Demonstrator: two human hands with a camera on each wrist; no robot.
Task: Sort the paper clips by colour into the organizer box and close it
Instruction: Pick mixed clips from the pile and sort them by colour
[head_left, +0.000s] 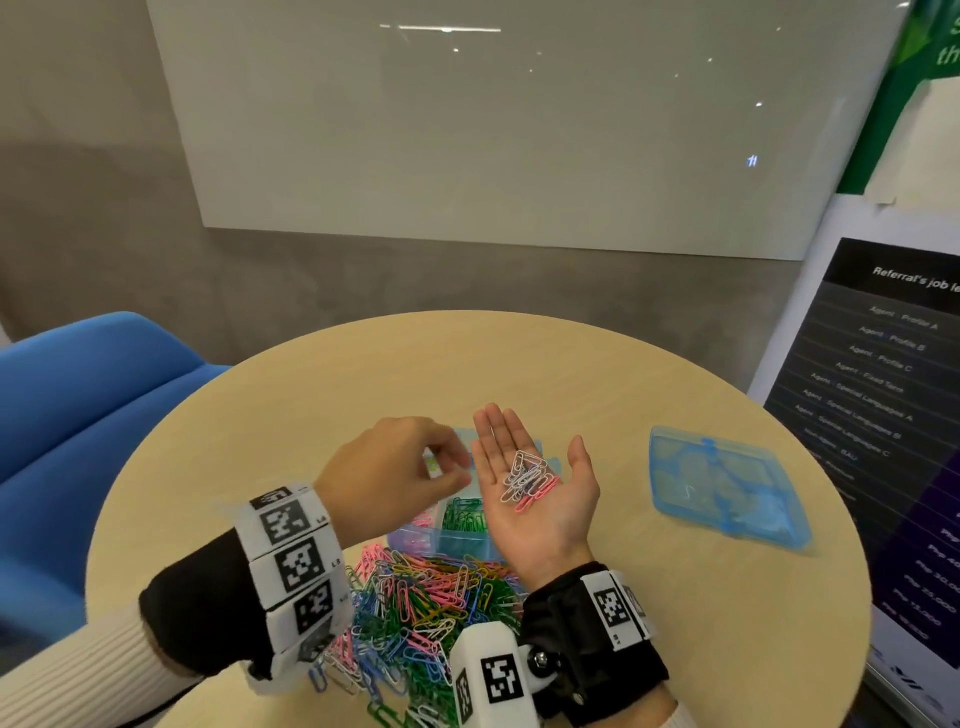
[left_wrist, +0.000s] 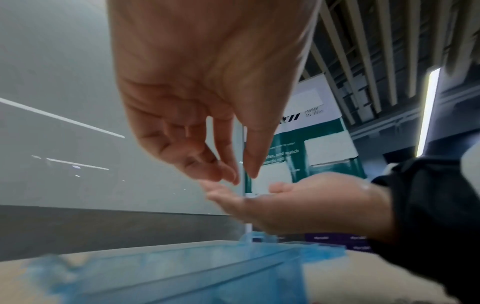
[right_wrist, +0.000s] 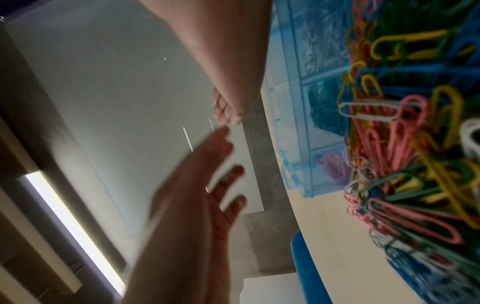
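Clips (head_left: 527, 480) lie in right palm, below straight fingers (head_left: 496, 431).

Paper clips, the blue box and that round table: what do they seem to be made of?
Paper clips: likely wire with a coloured coating, thin bent loops. Box: see-through blue plastic, contents showing through its walls. Table: pale wood-look top, matte; possibly laminate.
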